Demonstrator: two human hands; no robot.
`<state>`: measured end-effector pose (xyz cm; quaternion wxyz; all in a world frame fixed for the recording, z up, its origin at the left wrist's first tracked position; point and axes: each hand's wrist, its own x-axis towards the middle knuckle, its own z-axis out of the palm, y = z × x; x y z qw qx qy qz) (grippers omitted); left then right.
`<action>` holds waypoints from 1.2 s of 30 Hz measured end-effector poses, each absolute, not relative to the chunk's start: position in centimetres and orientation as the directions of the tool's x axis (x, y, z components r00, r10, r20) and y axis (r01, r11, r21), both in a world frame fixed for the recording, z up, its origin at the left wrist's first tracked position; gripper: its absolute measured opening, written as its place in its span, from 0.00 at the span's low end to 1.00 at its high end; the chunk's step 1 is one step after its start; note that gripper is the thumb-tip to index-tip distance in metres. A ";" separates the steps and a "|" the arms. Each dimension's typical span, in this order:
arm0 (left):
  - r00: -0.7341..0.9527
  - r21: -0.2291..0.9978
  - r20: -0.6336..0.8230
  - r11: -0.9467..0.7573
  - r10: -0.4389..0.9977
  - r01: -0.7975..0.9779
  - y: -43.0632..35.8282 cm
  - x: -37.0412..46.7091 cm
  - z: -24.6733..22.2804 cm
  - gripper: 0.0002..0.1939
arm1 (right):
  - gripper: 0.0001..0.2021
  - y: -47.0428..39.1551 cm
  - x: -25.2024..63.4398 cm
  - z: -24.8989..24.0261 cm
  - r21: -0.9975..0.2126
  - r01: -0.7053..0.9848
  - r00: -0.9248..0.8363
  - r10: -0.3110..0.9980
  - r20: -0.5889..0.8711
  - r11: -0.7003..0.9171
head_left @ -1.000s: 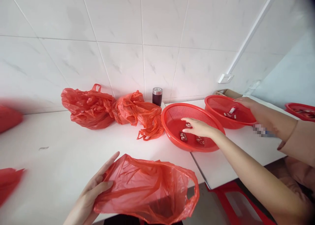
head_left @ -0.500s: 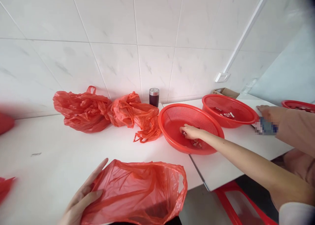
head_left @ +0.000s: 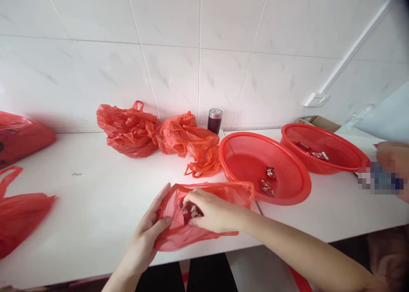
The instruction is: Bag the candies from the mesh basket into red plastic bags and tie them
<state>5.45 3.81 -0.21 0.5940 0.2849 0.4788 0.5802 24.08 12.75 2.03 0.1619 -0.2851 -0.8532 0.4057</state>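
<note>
tiled wall [head_left: 172, 75] – white, veined | table [head_left: 86, 215] – white | grey floor [head_left: 249, 268]

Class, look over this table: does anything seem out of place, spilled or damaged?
One small thing: a dark scrap or mark, I can't tell which, lies alone on the white table, left of the heaped red bags. Nothing looks spilled; the loose packets lie inside the two baskets.

Workroom: white tables [head_left: 89, 224], red baskets [head_left: 243, 162]
</note>
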 end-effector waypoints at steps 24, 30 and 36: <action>-0.161 0.881 -0.318 0.228 0.934 -0.415 2.7 4.5 -2.0 0.38 | 0.48 25.9 42.6 -2.4 0.053 0.990 -0.078 0.809 -0.583 0.134; -0.157 0.902 -0.284 0.208 0.946 -0.378 2.7 4.5 -2.2 0.37 | 0.17 25.6 41.4 -1.0 0.086 0.981 -0.091 0.806 -0.585 0.174; -0.150 0.908 -0.315 0.251 0.937 -0.335 2.4 3.2 -3.6 0.38 | 0.15 25.3 40.6 0.4 -0.031 0.969 -0.222 0.811 -0.542 0.245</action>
